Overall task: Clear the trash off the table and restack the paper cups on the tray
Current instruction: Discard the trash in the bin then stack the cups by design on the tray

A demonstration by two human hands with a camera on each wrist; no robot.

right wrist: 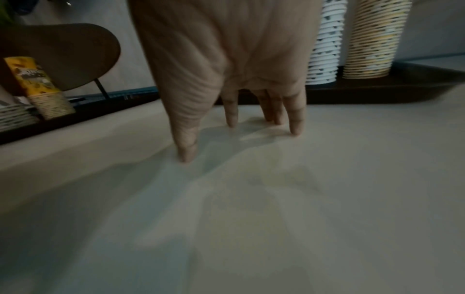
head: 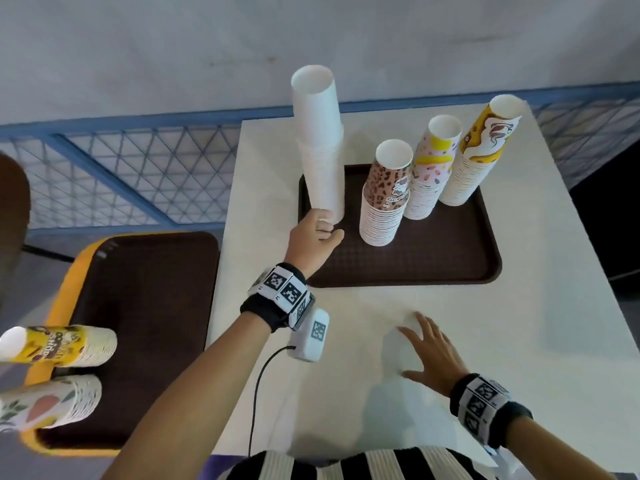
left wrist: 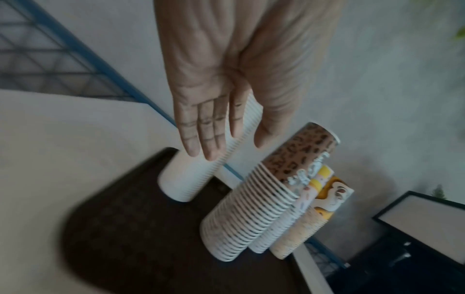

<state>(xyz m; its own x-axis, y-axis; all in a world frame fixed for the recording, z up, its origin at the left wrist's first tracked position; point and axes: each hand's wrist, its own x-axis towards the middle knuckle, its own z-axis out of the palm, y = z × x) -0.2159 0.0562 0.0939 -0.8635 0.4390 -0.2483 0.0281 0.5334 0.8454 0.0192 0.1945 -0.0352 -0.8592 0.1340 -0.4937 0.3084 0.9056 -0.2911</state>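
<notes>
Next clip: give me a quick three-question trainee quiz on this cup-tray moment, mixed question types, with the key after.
1. How many cup stacks stand on the brown tray?
2. True or false: the left hand grips the white cup stack.
3. The right hand lies on: A) the tray, B) the white table, C) a cup stack?

Key: 1. Four. 2. False; its fingers are straight beside the stack's base. 3. B.

Left hand (head: pixel 317 237) extended, right hand (head: pixel 431 355) flat (fingers (right wrist: pixel 295 121) spread).
</notes>
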